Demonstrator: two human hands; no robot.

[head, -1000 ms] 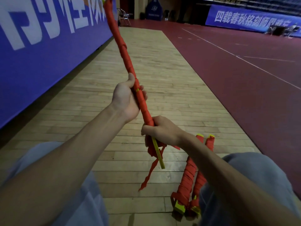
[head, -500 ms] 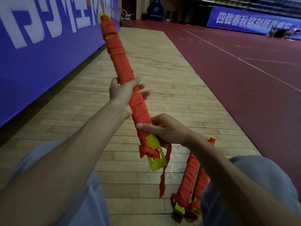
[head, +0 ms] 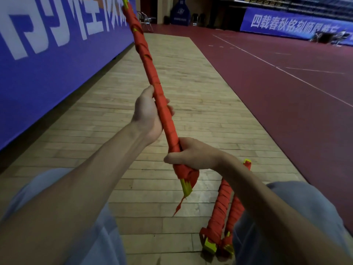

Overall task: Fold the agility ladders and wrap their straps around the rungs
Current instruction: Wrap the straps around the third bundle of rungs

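A folded agility ladder [head: 150, 73], yellow rungs bound in red strap, slants from the top centre down to the middle of the view. My left hand [head: 148, 115] grips its middle. My right hand [head: 193, 154] is closed around its lower part, just above the bare yellow rung ends [head: 186, 187]. A short loose tail of red strap [head: 178, 206] hangs below those ends. Two more wrapped ladder bundles [head: 219, 213] lie side by side on the wooden floor by my right knee, partly hidden by my right forearm.
A blue banner wall [head: 47, 60] runs along the left. Pale wooden flooring [head: 191, 88] stretches ahead, with dark red court surface [head: 286, 104] to its right. My knees in light blue trousers [head: 305, 203] frame the bottom. A folding chair [head: 145, 21] stands far back.
The bundle has turned about its long axis, so its flat yellow end now shows edge-on. The hanging strap tail is shorter. My right hand has closed more tightly around the lower part.
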